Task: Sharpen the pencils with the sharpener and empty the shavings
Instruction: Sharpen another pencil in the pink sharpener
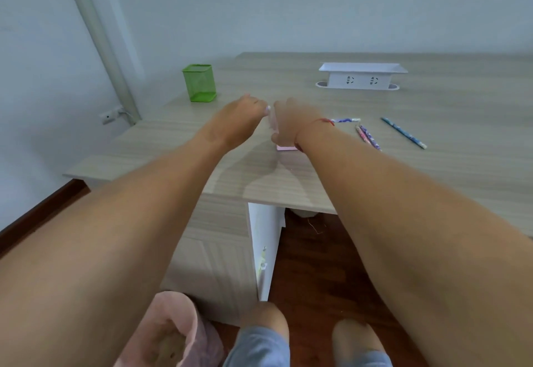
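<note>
Both my arms reach out over the wooden desk (432, 182). My right hand (291, 124) covers a pink sharpener (285, 147), of which only the base shows under my wrist. My left hand (245, 115) is just left of it, fingertips close to a pale pink part (272, 123) between the two hands. Motion blur hides how the fingers lie. Several patterned pencils lie to the right: one (346, 120) by my right wrist, a pair (369, 137) beyond it, and a teal one (403, 133) farther right.
A green mesh pen holder (199, 82) stands at the back left of the desk. A white socket box (362, 76) sits at the back. Under the desk edge are a pink-lined bin (173, 335) on the floor, a white drawer unit (264, 251) and my knees.
</note>
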### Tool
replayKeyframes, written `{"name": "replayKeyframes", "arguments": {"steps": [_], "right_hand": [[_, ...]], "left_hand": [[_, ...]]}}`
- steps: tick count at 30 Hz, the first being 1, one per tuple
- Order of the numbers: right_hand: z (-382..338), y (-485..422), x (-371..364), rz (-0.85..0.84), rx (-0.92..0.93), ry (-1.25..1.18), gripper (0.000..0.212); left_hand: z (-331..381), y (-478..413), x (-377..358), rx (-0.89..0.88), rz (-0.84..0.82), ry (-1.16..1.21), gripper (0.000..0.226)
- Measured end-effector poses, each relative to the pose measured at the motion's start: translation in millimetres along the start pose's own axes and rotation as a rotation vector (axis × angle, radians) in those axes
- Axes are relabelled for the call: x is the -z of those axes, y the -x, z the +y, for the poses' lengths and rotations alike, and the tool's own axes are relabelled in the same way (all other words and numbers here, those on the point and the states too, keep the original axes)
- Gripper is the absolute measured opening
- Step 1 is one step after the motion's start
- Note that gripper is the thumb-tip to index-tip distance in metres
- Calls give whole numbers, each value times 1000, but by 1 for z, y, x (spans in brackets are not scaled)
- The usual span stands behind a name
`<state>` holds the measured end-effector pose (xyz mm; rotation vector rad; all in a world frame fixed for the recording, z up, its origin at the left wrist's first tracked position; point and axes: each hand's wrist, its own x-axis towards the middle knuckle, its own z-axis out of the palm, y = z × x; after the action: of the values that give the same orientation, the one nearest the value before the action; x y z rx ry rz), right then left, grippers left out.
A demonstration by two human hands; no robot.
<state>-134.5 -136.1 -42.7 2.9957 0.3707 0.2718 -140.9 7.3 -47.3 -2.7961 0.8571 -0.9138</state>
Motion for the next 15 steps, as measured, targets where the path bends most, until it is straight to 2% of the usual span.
{"name": "replayKeyframes", "arguments": {"steps": [7, 11, 15], "right_hand": [[1, -2, -2, 17, -8, -36, 59], [4, -4, -3, 49, 20, -19, 54], [7, -5, -3, 55, 39, -32, 53]], "left_hand": [[5, 16, -5, -27, -31, 129, 13], [22, 29, -10, 98, -91, 166, 25], [16, 22, -7, 86, -165, 205, 29]]}}
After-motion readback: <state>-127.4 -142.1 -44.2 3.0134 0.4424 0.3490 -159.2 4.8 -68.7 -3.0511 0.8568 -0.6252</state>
